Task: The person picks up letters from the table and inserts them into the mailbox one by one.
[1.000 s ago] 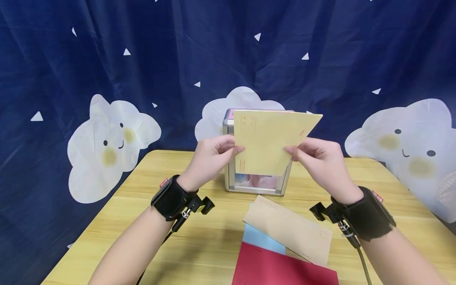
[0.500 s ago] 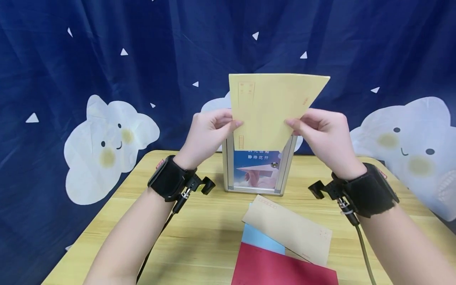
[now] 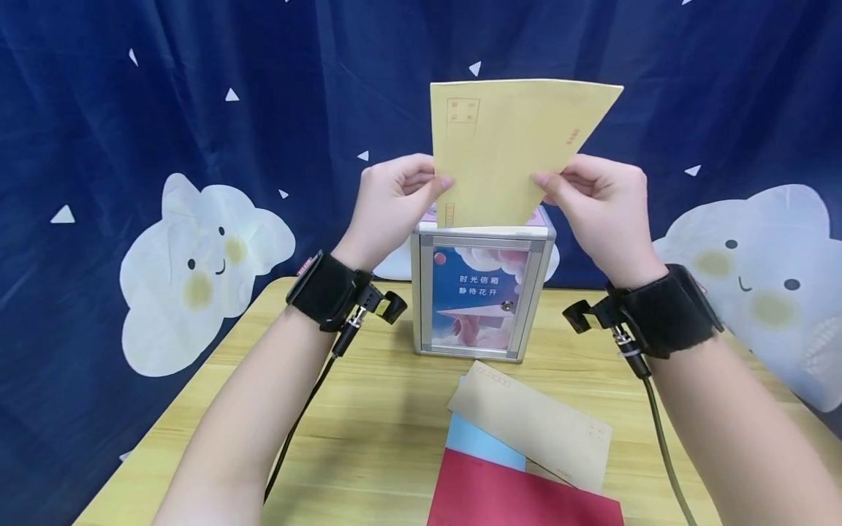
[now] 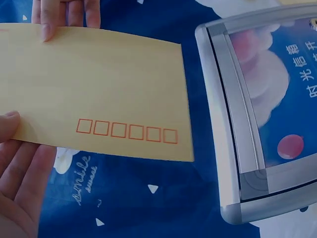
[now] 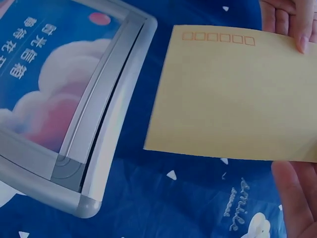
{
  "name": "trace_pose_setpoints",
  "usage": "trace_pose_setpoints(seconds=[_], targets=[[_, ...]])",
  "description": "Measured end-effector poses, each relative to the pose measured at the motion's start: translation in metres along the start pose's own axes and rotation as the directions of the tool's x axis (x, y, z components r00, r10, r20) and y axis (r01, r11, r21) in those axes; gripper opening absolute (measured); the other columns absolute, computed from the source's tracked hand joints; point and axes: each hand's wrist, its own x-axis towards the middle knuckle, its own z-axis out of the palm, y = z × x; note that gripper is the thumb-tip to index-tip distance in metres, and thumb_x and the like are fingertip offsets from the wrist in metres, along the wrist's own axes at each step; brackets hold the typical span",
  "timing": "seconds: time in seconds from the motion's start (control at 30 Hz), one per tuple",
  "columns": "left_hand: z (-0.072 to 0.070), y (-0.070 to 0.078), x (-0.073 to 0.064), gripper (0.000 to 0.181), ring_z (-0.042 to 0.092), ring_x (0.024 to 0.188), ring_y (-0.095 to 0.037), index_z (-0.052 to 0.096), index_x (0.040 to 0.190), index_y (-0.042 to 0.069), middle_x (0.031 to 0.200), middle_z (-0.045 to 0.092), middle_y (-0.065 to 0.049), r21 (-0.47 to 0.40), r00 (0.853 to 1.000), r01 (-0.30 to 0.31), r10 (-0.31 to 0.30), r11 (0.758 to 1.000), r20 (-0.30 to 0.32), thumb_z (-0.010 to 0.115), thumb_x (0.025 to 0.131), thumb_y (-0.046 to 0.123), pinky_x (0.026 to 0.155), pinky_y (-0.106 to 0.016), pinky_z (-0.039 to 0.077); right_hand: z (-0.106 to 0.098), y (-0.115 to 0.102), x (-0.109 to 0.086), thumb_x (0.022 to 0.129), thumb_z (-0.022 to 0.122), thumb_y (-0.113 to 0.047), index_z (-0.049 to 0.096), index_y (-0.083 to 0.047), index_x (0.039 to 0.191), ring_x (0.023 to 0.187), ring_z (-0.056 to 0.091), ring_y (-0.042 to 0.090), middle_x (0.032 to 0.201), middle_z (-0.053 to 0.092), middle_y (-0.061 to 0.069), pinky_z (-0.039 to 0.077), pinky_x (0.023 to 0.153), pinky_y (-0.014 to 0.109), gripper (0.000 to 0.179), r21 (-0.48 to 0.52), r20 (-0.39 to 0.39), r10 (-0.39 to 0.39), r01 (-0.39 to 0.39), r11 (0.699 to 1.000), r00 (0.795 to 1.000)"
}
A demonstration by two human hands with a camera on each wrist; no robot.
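Observation:
A yellow envelope (image 3: pixel 509 150) with red printed marks is held upright above the mailbox (image 3: pixel 479 292). My left hand (image 3: pixel 397 204) pinches its left edge, thumb on the near face and fingers behind. At the opposite edge, my right hand (image 3: pixel 601 208) grips it in the same way. Both wrist views show a gap between the envelope's lower edge, with its row of red boxes, and the metal frame of the mailbox. The mailbox has a blue and pink picture door with a small lock. Its top is partly hidden behind the envelope.
On the wooden table (image 3: pixel 355 438), a tan envelope (image 3: pixel 536 420) lies over a light blue one (image 3: pixel 483 442) and a red one (image 3: pixel 520 493), in front of the mailbox. A dark blue curtain (image 3: pixel 263 44) with clouds hangs behind. Cables run from both wrist cameras.
Both hands have raised the yellow envelope from in front of the mailbox to above it. The mailbox door has come fully into sight. The envelopes on the table have not moved.

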Motion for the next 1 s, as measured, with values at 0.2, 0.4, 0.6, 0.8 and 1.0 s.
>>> trace_pose_setpoints(seconds=[0.2,0.4,0.6,0.8,1.0], targets=[[0.008,-0.012,0.011,0.012,0.065,0.090,-0.011,0.067,0.089,0.000,0.093,0.071,-0.009,-0.013,1.000,-0.011,0.011,1.000,-0.026,0.065,0.085,0.012,0.085,-0.021,0.048,0.005,0.010,0.007,0.083,0.068,-0.014,0.072,0.002,0.090,0.074,0.065,0.001,0.081,0.071,0.006,0.051,0.071,0.015,0.018,-0.018,-0.023,0.001,-0.001,1.000,1.000],[0.012,-0.021,0.018,0.013,0.064,0.089,-0.006,0.068,0.090,0.003,0.092,0.071,-0.008,-0.005,0.999,-0.028,0.028,1.000,-0.033,0.064,0.086,0.014,0.084,-0.019,0.048,0.012,0.020,0.011,0.083,0.067,-0.015,0.072,0.003,0.088,0.073,0.064,0.000,0.080,0.071,0.007,0.051,0.072,0.015,0.020,-0.013,-0.032,0.010,-0.010,1.000,0.999],[0.016,-0.027,0.023,0.014,0.064,0.091,-0.007,0.068,0.091,0.003,0.093,0.071,-0.008,0.011,0.999,-0.008,0.009,1.000,-0.036,0.064,0.086,0.015,0.085,-0.020,0.048,0.015,0.029,0.015,0.085,0.066,-0.017,0.071,0.003,0.086,0.072,0.064,0.000,0.077,0.069,0.004,0.049,0.070,0.015,0.021,-0.022,-0.031,0.020,-0.021,1.000,0.999],[0.020,-0.032,0.029,0.013,0.063,0.093,-0.006,0.068,0.092,0.004,0.096,0.071,-0.007,0.028,1.000,0.027,-0.027,0.999,-0.014,0.063,0.087,0.016,0.086,-0.020,0.048,0.017,0.034,0.019,0.086,0.065,-0.019,0.071,0.002,0.094,0.075,0.064,0.002,0.089,0.070,0.014,0.051,0.075,0.018,0.024,-0.028,-0.010,0.073,-0.074,0.997,0.997],[0.020,-0.035,0.037,0.015,0.063,0.093,-0.006,0.069,0.096,0.007,0.096,0.071,-0.006,0.025,0.996,0.090,-0.090,0.996,-0.009,0.063,0.088,0.019,0.089,-0.023,0.045,0.019,0.038,0.027,0.085,0.066,-0.018,0.070,0.002,0.099,0.078,0.065,0.002,0.093,0.070,0.013,0.053,0.073,0.019,0.024,-0.002,0.017,0.119,-0.119,0.993,0.993]])
